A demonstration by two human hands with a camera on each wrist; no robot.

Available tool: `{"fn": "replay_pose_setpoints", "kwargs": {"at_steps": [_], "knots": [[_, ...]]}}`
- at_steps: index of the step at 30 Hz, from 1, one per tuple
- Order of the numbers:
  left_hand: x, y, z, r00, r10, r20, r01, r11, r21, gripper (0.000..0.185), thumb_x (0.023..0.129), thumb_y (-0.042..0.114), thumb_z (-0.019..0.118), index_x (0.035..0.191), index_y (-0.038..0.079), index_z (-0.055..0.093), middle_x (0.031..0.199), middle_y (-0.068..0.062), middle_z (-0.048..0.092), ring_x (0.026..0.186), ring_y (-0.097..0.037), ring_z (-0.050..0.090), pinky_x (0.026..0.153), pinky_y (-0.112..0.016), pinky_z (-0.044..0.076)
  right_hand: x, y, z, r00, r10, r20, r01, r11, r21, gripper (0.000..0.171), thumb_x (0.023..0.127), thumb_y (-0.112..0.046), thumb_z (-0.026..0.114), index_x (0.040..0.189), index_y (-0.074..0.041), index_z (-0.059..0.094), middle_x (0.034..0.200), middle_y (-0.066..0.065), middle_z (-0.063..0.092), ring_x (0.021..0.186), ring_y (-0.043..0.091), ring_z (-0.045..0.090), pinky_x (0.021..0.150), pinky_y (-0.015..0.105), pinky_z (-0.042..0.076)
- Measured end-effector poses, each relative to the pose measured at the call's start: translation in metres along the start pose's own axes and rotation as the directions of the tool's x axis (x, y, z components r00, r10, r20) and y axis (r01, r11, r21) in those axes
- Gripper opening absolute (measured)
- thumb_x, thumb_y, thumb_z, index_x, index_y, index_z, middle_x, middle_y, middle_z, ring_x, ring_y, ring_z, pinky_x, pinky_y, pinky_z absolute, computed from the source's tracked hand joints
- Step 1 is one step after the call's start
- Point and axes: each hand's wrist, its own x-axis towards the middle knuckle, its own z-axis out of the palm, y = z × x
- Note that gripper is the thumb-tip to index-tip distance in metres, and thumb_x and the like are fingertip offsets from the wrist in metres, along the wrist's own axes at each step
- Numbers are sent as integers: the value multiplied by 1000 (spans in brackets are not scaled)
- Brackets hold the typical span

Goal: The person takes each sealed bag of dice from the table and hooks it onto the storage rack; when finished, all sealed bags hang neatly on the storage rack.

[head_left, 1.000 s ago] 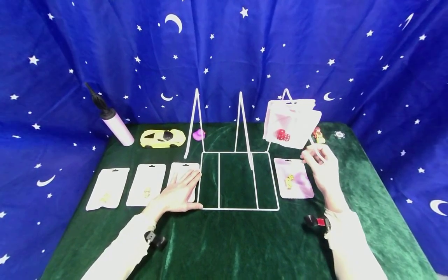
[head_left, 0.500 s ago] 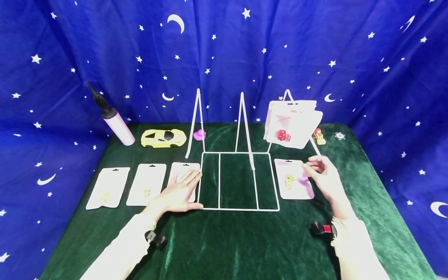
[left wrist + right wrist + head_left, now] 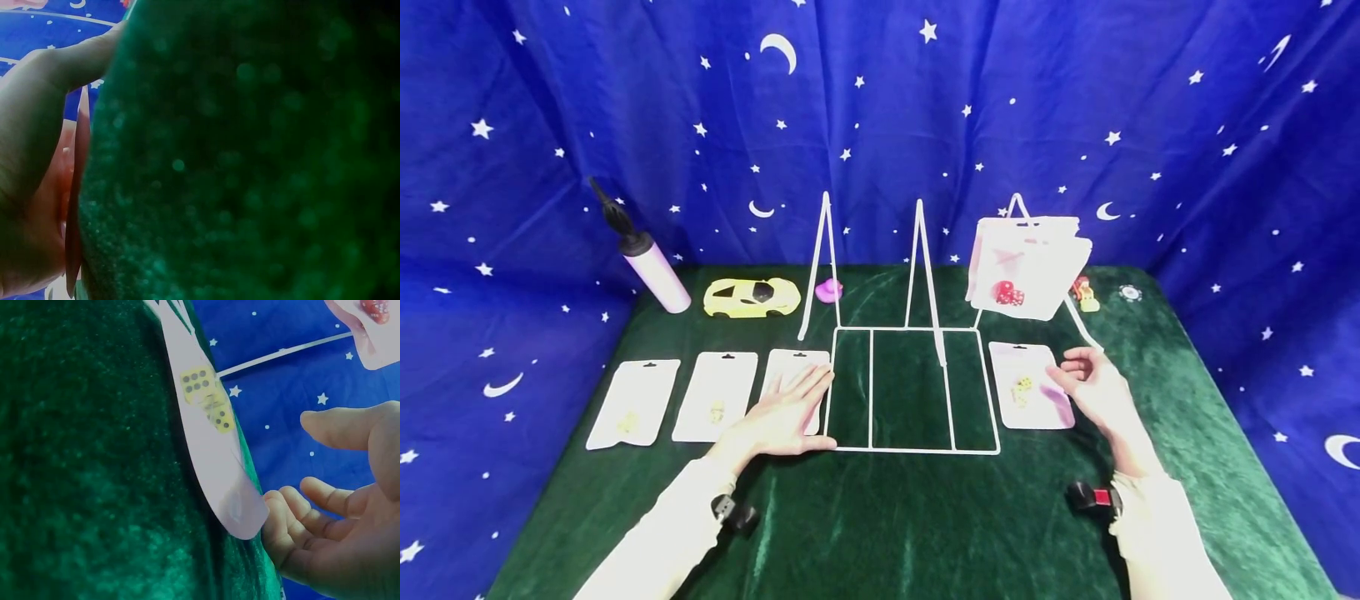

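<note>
Your right hand (image 3: 1093, 390) hovered with fingers loosely spread and gripped nothing, its fingertips (image 3: 282, 506) just beside the near edge of the packet of yellow dice (image 3: 1028, 385), which lay flat on the green table (image 3: 910, 533) right of the white wire rack (image 3: 910, 392). Your left hand (image 3: 782, 412) lay flat, fingers straight, on the white packet (image 3: 790, 367) beside the rack's left edge.

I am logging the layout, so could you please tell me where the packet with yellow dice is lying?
In the head view, the packet with yellow dice lies flat on the green cloth, just right of the white wire rack, with the right hand at its right edge.
</note>
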Motion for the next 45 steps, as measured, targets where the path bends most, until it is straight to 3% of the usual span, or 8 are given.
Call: {"fn": "replay_pose_setpoints", "kwargs": {"at_steps": [5, 12, 16, 21, 26, 36, 40, 45], "knots": [[-1, 0, 2, 1000, 2, -7, -2, 1000, -1, 104, 79, 76, 54, 156, 13, 23, 164, -2, 17, 152, -24, 13, 118, -62, 10, -1, 2, 1, 1000, 20, 5, -19, 999, -45, 55, 90, -41, 66, 122, 2, 54, 113, 21, 66, 79, -6, 52, 77, 24, 43], [-1, -1, 3, 1000, 1, -7, -1, 1000, -13, 104, 80, 76, 54, 156, 13, 22, 164, -2, 17, 152, -24, 11, 118, -62, 8, -3, 5, 3, 999, 32, 31, -29, 995, -93, 57, 90, -42, 66, 122, 3, 53, 112, 22, 65, 95, 26, 63, 78, 32, 44], [-1, -1, 2, 1000, -2, -1, 2, 1000, -18, 104, 80, 75, 55, 156, 14, 22, 164, -2, 17, 152, -23, 11, 118, -62, 8, -2, 6, 4, 998, 44, 55, -39, 995, -94, 62, 89, -44, 67, 125, 4, 51, 114, 23, 64, 98, 29, 64, 78, 32, 44], [-1, -1, 2, 1000, -3, 4, 3, 1000, -14, 104, 80, 76, 54, 156, 14, 21, 164, -2, 16, 152, -23, 11, 118, -62, 8, 0, 8, 3, 994, 58, 91, -48, 994, -101, 67, 87, -45, 69, 127, 6, 49, 115, 24, 64, 96, 27, 65, 76, 30, 45], [-1, -1, 1, 1000, -6, 6, 6, 1000, -23, 103, 80, 75, 55, 156, 14, 22, 164, -2, 16, 152, -23, 10, 118, -62, 8, 1, 8, 2, 992, 48, 118, -37, 995, -98, 69, 86, -43, 71, 128, 7, 48, 114, 23, 65, 89, 14, 63, 72, 22, 46], [0, -2, 2, 1000, -11, 12, 11, 1000, -16, 104, 80, 76, 54, 156, 15, 21, 164, -1, 14, 152, -22, 9, 118, -61, 7, 7, 8, 3, 980, 66, 188, -45, 992, -114, 71, 84, -41, 74, 126, 9, 50, 105, 21, 68, 85, 20, 62, 72, 27, 46], [-1, -2, 3, 1000, -8, 11, 9, 1000, -26, 104, 79, 76, 54, 156, 14, 22, 164, -1, 15, 152, -22, 9, 118, -61, 8, 8, 8, 4, 982, 62, 178, -55, 998, -41, 62, 85, -32, 74, 123, 12, 53, 94, 17, 68, 76, 12, 58, 68, 21, 45], [0, -3, 3, 1000, -7, 13, 7, 1000, -15, 104, 79, 78, 52, 157, 16, 20, 165, 1, 12, 152, -21, 8, 119, -60, 7, 7, 10, 4, 978, 59, 202, -90, 985, 147, 52, 88, -15, 69, 124, 17, 52, 79, -3, 59, 65, 2, 53, 59, 17, 47]]}}
